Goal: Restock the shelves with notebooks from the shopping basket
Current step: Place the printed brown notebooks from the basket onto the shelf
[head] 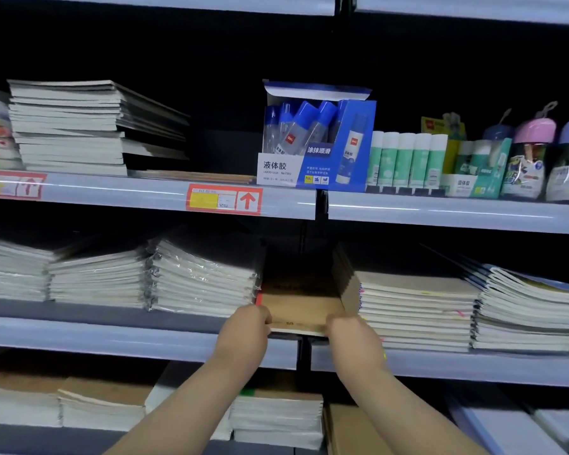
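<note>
Left hand (247, 323) and right hand (349, 331) grip near edge of flat brown kraft-cover notebook (301, 310), fingers curled over it. Notebook lies on grey middle shelf (112, 336), between plastic-wrapped notebook stack (204, 280) and tall brown-edged notebook stack (408, 307).

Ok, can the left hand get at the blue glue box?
Probably yes: the glue box stands unblocked at the shelf edge above, though the left hand must first release the brown notebooks.

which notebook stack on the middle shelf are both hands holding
The low brown-covered stack in the gap, held by the left hand and right hand; the taller neighbouring stacks show white page edges.
</note>
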`<state>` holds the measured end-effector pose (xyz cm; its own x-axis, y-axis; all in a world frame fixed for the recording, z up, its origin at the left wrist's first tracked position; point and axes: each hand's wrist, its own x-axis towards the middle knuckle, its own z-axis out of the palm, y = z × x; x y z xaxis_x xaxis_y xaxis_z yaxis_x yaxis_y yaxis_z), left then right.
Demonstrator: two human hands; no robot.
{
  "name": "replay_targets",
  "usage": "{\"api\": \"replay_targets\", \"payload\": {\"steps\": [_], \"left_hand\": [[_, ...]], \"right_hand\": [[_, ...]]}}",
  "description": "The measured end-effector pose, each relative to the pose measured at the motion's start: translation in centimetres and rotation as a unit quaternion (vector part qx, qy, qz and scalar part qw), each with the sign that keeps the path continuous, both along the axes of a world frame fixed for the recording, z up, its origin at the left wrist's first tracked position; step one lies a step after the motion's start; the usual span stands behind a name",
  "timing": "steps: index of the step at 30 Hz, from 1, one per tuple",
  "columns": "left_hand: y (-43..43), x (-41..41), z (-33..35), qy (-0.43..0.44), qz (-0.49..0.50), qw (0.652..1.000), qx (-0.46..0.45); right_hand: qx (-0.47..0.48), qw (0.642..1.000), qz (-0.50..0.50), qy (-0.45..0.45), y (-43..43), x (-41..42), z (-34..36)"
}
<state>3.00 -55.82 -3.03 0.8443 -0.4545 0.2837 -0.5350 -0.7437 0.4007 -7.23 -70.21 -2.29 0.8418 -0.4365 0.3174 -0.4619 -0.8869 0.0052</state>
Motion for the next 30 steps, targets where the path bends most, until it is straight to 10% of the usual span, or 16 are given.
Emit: {"api": "replay_targets", "payload": {"steps": [30], "left_hand": [[-4.4,3.8,-0.2,-0.145,0.058,0.972,0.176]], "right_hand": [[0.018,1.000,0.011,0.005,-1.0,5.5,0.7]]}}
